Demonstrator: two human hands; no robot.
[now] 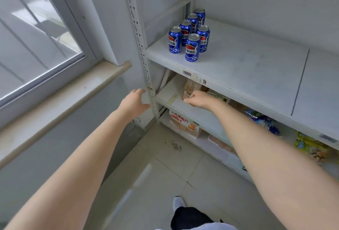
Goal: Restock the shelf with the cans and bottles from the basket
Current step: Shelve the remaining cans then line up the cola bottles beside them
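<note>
Indoors, a white metal shelf stood beside a window over pale floor tiles.
Six blue cans clustered at its upper board's left end; snack packets filled lower boards. The left hand spread loosely near the upright; the right hand pinched an orange packet.

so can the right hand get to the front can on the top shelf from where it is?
Probably yes. The right hand is at the shelf below, on an orange packet. The front can stands upright near the shelf edge, nothing in front; it must clear that edge first.
</note>
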